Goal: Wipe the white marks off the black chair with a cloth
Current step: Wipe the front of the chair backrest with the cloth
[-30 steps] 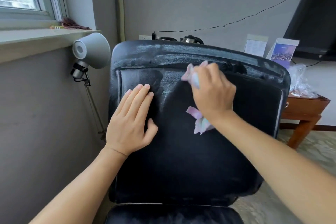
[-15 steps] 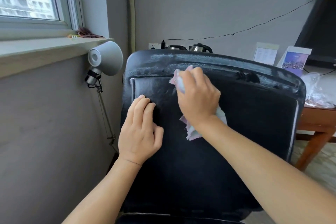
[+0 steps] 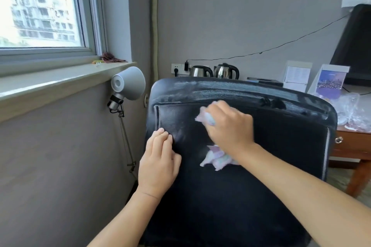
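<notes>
The black chair fills the middle of the view, its backrest facing me. White marks streak the top band of the backrest, and a white line runs down its right edge. My right hand presses a pale pink and blue cloth against the upper middle of the backrest; cloth ends stick out above the fingers and below the wrist. My left hand rests flat on the left part of the backrest, fingers together, holding nothing.
A grey lamp on a thin stand is just left of the chair, under the window sill. Behind the chair stand two kettles, leaflets and a black screen on a wooden table.
My right hand has swept the cloth leftward across the upper backrest, then slightly back. My left hand's fingers have curled in. The view has tilted up, so the chair sits lower and further right.
</notes>
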Motion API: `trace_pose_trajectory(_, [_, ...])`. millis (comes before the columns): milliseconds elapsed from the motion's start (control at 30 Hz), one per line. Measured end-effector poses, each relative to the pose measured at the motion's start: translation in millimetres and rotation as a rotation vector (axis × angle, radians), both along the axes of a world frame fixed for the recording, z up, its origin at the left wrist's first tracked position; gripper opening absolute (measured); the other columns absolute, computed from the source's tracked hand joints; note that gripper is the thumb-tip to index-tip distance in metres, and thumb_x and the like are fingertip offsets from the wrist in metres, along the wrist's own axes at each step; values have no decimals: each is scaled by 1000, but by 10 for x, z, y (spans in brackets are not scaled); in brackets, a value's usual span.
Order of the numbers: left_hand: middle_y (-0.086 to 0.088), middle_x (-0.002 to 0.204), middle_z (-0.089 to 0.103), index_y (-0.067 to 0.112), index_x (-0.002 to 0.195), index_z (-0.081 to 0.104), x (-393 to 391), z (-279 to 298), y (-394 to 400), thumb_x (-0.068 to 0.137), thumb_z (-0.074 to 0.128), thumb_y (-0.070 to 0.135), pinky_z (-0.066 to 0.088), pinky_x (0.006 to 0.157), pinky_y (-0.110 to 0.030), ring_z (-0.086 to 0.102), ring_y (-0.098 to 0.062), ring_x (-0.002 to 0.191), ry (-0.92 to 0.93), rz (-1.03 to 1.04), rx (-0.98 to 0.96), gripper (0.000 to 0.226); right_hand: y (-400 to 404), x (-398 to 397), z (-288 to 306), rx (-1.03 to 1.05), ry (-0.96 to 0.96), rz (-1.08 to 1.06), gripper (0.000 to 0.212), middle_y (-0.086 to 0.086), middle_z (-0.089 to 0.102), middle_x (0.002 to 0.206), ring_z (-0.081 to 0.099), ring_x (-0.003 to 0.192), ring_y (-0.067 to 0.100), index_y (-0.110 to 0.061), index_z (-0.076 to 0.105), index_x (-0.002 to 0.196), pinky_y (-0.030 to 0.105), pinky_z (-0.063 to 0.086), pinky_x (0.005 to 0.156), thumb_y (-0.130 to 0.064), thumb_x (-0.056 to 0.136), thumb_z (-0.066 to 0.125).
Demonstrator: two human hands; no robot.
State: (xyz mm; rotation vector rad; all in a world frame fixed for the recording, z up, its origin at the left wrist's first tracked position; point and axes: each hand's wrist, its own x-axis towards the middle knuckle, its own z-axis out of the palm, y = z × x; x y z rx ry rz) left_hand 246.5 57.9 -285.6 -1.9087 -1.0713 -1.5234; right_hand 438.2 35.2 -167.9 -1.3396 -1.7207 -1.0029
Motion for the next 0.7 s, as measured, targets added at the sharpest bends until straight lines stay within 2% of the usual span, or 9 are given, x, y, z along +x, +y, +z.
trace_pose_trajectory(67, [-21,113,69,-9,110,71,-42,-10,-5,92,49,9,46,108,-41,53,-35,126,14,8,9,34,-195,337,-43,0,103,-127,25,-1,58,72,58,51,27,-17,60,73,23,26,48,-26,91,75])
trace_pose_trajectory(167, [-19,113,70,-7,110,72,-29,8,-56,93,49,11,52,102,-42,55,-33,125,4,-7,-32,34,-356,519,28,-201,308,-302,21,-2,55,74,54,60,33,-15,59,82,32,35,57,-29,97,65])
trace_pose_trajectory(233, [-16,113,69,-5,110,72,-25,58,-92,92,48,11,59,95,-44,57,-33,125,-11,-24,-92,34,-287,399,116,-286,420,-337,16,0,60,83,55,70,34,-13,60,89,35,39,63,-28,96,60])
trace_pose_trajectory(333, [-12,114,69,-2,111,71,-71,127,-152,90,49,11,63,87,-42,60,-32,125,9,-42,-186,33,-96,-71,260,-243,484,-251,15,6,66,91,58,75,34,-12,57,90,35,38,65,-24,97,54])
trace_pose_trajectory(467, [-11,118,68,-1,114,70,-155,203,-226,82,71,-2,61,89,-40,56,-30,129,77,-65,-269,32,144,-960,426,-317,331,-193,18,8,67,103,67,88,33,-11,59,109,35,38,65,-25,102,49])
trace_pose_trajectory(533, [-10,120,68,2,115,70,-189,248,-290,85,74,6,60,73,-34,58,-28,124,100,-89,-286,31,181,-1341,346,-311,245,-137,19,9,69,105,71,90,31,-11,59,110,35,40,62,-25,102,50])
trace_pose_trajectory(600, [-9,119,67,3,120,69,-219,287,-345,87,73,12,45,57,-23,60,-27,115,108,-91,-281,34,175,-1553,262,-313,176,-59,15,10,70,101,73,86,32,-11,60,105,34,39,60,-23,99,54])
trace_pose_trajectory(667, [-10,118,68,2,119,70,-232,320,-377,80,80,4,40,55,-20,63,-27,113,135,-66,-276,40,172,-1549,296,-373,99,-26,17,9,69,108,72,93,33,-11,59,110,35,37,63,-23,101,51])
trace_pose_trajectory(700, [-11,120,69,1,117,70,-235,329,-386,76,80,1,46,56,-21,64,-29,116,173,-50,-268,42,168,-1488,340,-407,64,-23,18,8,68,111,71,97,33,-12,58,113,35,37,65,-24,102,49])
